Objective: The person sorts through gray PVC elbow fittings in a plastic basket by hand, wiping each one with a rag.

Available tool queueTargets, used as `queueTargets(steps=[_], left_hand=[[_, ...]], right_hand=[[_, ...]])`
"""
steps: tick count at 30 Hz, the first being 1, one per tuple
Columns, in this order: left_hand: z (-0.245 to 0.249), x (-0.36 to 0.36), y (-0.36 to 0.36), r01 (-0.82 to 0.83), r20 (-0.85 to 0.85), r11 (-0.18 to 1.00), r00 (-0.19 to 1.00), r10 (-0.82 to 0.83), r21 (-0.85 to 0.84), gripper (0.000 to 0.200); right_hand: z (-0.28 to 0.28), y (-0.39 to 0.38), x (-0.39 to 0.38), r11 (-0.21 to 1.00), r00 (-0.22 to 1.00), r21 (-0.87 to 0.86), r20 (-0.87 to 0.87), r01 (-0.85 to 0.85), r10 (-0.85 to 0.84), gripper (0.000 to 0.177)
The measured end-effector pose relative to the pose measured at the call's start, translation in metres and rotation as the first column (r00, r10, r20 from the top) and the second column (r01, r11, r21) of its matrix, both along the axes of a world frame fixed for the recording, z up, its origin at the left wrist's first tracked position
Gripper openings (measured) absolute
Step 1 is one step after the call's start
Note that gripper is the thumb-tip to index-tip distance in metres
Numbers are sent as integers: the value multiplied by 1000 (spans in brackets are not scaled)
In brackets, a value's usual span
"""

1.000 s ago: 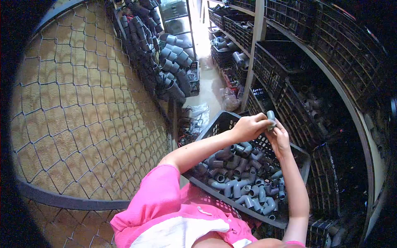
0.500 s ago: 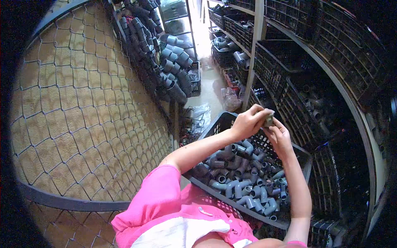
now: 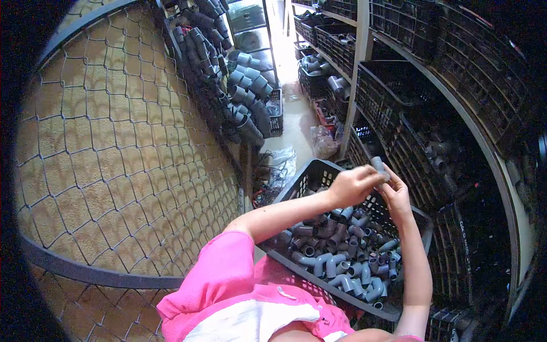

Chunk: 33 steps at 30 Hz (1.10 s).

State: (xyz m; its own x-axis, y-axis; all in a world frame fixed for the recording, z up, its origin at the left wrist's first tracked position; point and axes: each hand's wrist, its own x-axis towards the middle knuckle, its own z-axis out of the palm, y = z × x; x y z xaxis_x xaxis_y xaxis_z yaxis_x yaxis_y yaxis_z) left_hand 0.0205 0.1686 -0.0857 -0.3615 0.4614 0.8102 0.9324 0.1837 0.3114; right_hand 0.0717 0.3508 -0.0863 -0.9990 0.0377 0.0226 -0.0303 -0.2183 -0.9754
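Note:
A small grey pipe fitting point(image 3: 378, 165) is held between both hands above the far right part of a black crate point(image 3: 307, 277). My left hand point(image 3: 359, 186) has its fingers closed at the fitting's lower part. My right hand point(image 3: 396, 194) pinches the same piece from the other side, its fingers partly behind it. Below the hands, the crate holds a heap of grey pipe elbows point(image 3: 336, 265).
Wire mesh point(image 3: 125, 159) with a dark frame bar fills the left side. Shelves with black crates point(image 3: 382, 85) line the right. Larger grey fittings point(image 3: 248, 80) are stacked at the back left. Plastic bags point(image 3: 282, 162) lie on the aisle floor.
The hands have moved slightly down and right. The held piece now stands more upright, showing its grey side above the fingers. The whole view has shifted a little.

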Motion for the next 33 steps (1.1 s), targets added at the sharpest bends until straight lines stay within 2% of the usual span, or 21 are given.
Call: queueTargets(steps=[1,2,5,7,9,11,12,15,17,18,20,21,23,25,28,31,33], left_hand=[[0,5,2,36,19,998,999,-35,-45,45],[1,4,2,-2,-8,999,1000,2,-35,44],[6,-8,-1,-117,-10,992,993,117,46,42],[10,-14,-6,-172,151,981,976,157,93,40],[10,-12,-9,-159,148,986,978,150,47,40],[5,-5,0,-108,81,992,991,103,61,39],[4,-4,1,-67,34,998,997,67,1,38],[2,-3,0,-17,-27,992,1000,14,-124,39],[3,-11,-2,-75,-43,997,996,75,-17,40],[12,-11,-5,-89,32,996,995,89,-1,43],[14,-10,-7,-90,-19,995,996,91,39,45],[14,-10,-7,-92,-47,994,994,94,61,45],[4,-8,-2,-40,-142,998,989,34,-40,53],[5,-6,-1,-7,-138,997,990,-5,-81,56],[6,-13,-5,-22,-98,1000,995,24,19,52],[7,-18,-8,-76,19,994,997,75,78,44],[2,-15,-6,-17,27,997,1000,15,70,41]], right_hand=[[0,2,0,1000,1000,-17,18,6,-6,57],[1,4,0,1000,1000,-9,17,16,-16,57],[4,3,1,987,998,163,-59,8,1,56],[12,-5,6,972,999,234,-31,-10,18,58],[6,-9,5,975,998,221,-70,8,8,58],[2,-2,5,959,998,284,-65,22,-4,59],[1,1,4,948,998,316,-60,25,-7,60],[2,4,2,971,995,240,-100,9,15,62],[7,1,3,979,998,203,-59,-4,16,64],[9,-2,5,985,1000,175,-29,1,4,64],[8,-5,5,994,1000,113,1,3,-3,60],[10,-4,5,1000,1000,15,22,8,-8,58],[11,-4,8,984,998,-178,67,18,-6,53],[6,4,5,983,995,-181,101,16,3,46],[10,2,8,983,995,-180,94,-26,43,43],[20,-2,9,989,990,-135,117,-59,75,48],[20,-1,9,994,998,-109,61,-28,35,54]])
